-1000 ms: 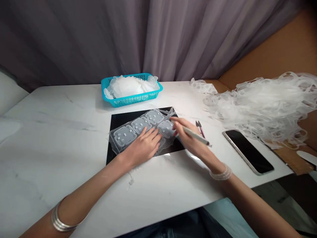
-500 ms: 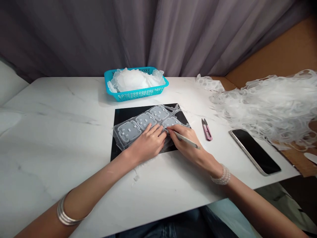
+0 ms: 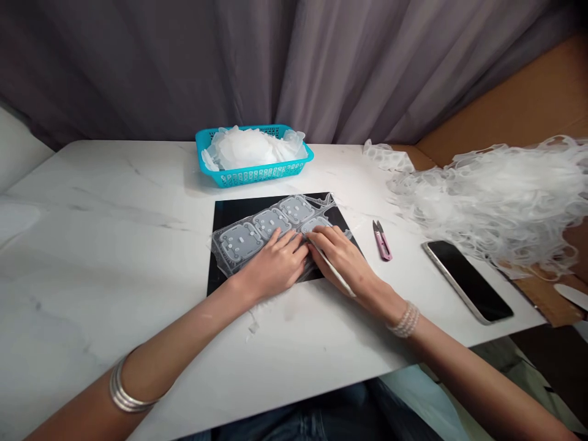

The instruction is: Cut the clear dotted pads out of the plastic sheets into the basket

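A translucent moulded sheet (image 3: 238, 241) with several rounded-square panels and small raised pegs lies slanted on a black mat (image 3: 231, 210). My left hand (image 3: 278, 260) presses flat on the sheet's near part, fingers stretched out and slightly apart. Close beside those fingertips, my right hand (image 3: 342, 254) is closed in a pen grip around a slim pale pen-shaped tool (image 3: 337, 275). Its rear end points toward me; its working tip is hidden by my fingers, and I cannot make out its exact kind. Both hands cover the sheet's lower right area.
A blue basket (image 3: 264, 176) heaped with white translucent pieces stands behind the mat. Pink thread snips (image 3: 382, 241) and a phone (image 3: 468, 282) lie to the right. Beyond them, a large tangle of translucent trimmings (image 3: 500, 196) spills around a cardboard box (image 3: 519, 92).
My right hand has rolled slightly, and the tool's rear end has swung down and left, so it stands steeper in view. My left hand stays on the sheet.
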### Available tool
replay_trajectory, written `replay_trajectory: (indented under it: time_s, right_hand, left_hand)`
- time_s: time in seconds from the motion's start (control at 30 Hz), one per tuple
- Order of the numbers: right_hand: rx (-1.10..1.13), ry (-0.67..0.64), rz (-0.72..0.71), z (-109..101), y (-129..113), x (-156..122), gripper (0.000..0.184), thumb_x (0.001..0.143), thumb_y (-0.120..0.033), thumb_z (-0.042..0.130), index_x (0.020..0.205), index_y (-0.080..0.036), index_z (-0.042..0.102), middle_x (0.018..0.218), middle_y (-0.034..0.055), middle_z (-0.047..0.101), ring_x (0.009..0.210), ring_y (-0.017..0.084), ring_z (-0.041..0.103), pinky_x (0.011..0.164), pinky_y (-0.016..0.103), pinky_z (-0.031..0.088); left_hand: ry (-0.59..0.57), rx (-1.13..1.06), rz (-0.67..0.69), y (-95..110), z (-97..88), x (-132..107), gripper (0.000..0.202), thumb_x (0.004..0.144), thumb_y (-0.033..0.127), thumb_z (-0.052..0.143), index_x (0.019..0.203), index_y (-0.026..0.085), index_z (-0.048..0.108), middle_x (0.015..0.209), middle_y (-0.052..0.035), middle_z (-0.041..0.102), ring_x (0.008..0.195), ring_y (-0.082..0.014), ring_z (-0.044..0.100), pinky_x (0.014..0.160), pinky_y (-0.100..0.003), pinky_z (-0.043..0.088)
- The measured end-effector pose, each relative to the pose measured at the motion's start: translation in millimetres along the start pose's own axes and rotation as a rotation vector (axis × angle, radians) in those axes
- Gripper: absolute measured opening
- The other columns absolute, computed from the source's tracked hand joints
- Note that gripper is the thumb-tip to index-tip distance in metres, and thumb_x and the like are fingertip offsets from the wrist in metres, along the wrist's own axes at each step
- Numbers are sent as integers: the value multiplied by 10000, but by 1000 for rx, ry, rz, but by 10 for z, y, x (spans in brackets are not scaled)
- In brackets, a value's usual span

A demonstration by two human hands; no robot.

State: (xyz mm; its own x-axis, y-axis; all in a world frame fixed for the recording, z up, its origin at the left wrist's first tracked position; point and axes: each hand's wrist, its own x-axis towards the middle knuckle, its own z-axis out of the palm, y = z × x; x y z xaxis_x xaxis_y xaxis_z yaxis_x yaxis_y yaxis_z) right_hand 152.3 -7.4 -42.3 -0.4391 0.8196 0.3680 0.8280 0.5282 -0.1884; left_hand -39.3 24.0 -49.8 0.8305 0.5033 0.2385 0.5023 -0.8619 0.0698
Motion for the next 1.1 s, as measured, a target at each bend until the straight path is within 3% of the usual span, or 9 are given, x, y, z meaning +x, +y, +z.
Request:
replay_trajectory:
  time_s: [0.2, 0.33, 0.5, 0.6, 0.7, 0.83, 0.9, 1.0, 1.1]
  right_hand:
    - [336, 43, 101, 84, 100, 4, 296, 992, -161, 433, 1186, -177, 656, 1128, 122, 715, 1009, 258, 678, 906, 447, 538]
    - [800, 363, 594, -164, 553, -114, 208, 945, -292, 578, 1067, -211, 725, 976, 73, 753, 880, 217, 725, 830, 393, 591]
    - [1209, 707, 1072, -695, 1303, -415, 111, 808, -140, 672, 878, -215, 713, 812, 26, 745, 860, 169, 739, 849, 311, 609]
    - [1278, 657, 907, -803, 1093, -457, 145, 841, -193, 673, 973, -226, 725, 919, 40, 765, 987, 188, 730, 959, 346, 578]
    - [1070, 556, 613, -790, 463, -360, 194, 928, -313, 636, 1094, -270, 726, 1072, 38, 762, 1072, 211, 706, 1037, 405, 531]
    - [783, 44, 254, -866, -158, -273, 280, 990, -398, 542, 1172, -293, 727, 1259, 33, 704, 1250, 253, 609, 1077, 447, 480]
    - [794, -51, 252, -903, -196, -291, 413, 1026, -502, 404, 1234, -298, 696, 1269, 40, 700, 1253, 258, 604, 1055, 455, 479]
    - [806, 164, 485, -871, -31, -290, 634, 1024, -608, 195, 1176, -255, 699, 1030, 82, 768, 1063, 266, 686, 931, 455, 506]
    - [712, 321, 631, -745, 128, -159, 558, 1012, -599, 297, 834, -212, 657, 744, 61, 719, 773, 216, 657, 756, 373, 479]
  left_hand:
    - [30, -46, -31, -8, 23, -17, 405, 1003, 206, 380, 1319, 45, 573, 1387, -203, 588, 1330, -349, 521, 1125, -558, 382]
    - [66, -92, -32, -15, 24, -34, 404, 996, 217, 396, 1318, 63, 587, 1396, -198, 585, 1319, -336, 536, 1116, -548, 402]
    - [83, -192, -44, -43, 32, -46, 402, 976, 213, 411, 1302, 84, 609, 1354, -199, 616, 1299, -334, 555, 1110, -568, 400]
    - [136, -374, -131, -13, -32, 13, 357, 957, 256, 457, 1199, 118, 680, 1268, -166, 676, 1267, -324, 579, 1124, -554, 387]
    - [240, -772, -419, 77, -182, 155, 339, 951, 398, 498, 985, 163, 741, 1137, -133, 730, 1186, -306, 626, 1077, -493, 449]
    - [111, -1675, -828, 184, -343, 366, 563, 886, 646, 515, 887, 125, 728, 939, -154, 748, 895, -278, 709, 820, -412, 581]
    - [54, -1845, -898, 197, -342, 407, 460, 816, 553, 667, 901, 106, 730, 891, -139, 747, 827, -243, 705, 762, -353, 578]
    - [63, -1738, -905, 190, -266, 380, 273, 746, 309, 752, 930, 108, 750, 918, -109, 755, 819, -196, 697, 744, -279, 545]
    - [55, -1637, -845, 191, -191, 333, 240, 789, 293, 694, 951, 130, 762, 941, -88, 758, 831, -179, 692, 734, -261, 521]
